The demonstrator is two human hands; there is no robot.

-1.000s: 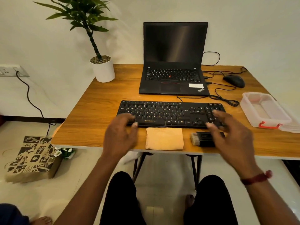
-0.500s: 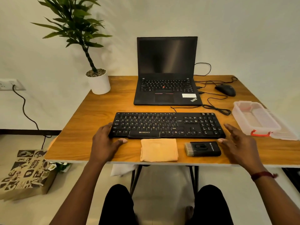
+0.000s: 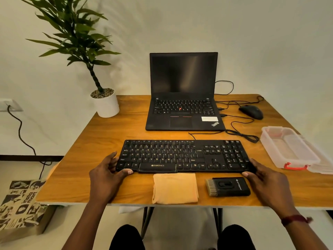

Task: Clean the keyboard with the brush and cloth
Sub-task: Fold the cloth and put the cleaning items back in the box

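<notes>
A black keyboard (image 3: 183, 156) lies flat across the middle of the wooden table (image 3: 100, 139). My left hand (image 3: 106, 175) grips its near left corner, thumb on the front edge and fingers round the left end. At the near right corner my right hand (image 3: 264, 179) holds it the same way. A folded orange cloth (image 3: 174, 188) lies just in front of the keyboard's spacebar. To the right of the cloth sits a black brush block (image 3: 228, 186) with pale bristles at its left end, untouched.
An open laptop (image 3: 183, 105) stands behind the keyboard, with a mouse (image 3: 251, 111) and loose cables (image 3: 241, 134) to its right. A clear plastic box (image 3: 288, 147) with a red clasp sits at the right edge. A potted plant (image 3: 105, 103) occupies the back left corner.
Both hands came off the keys, dropped to the table beside the keyboard, then closed round its two near corners. The camera tilted up a little.
</notes>
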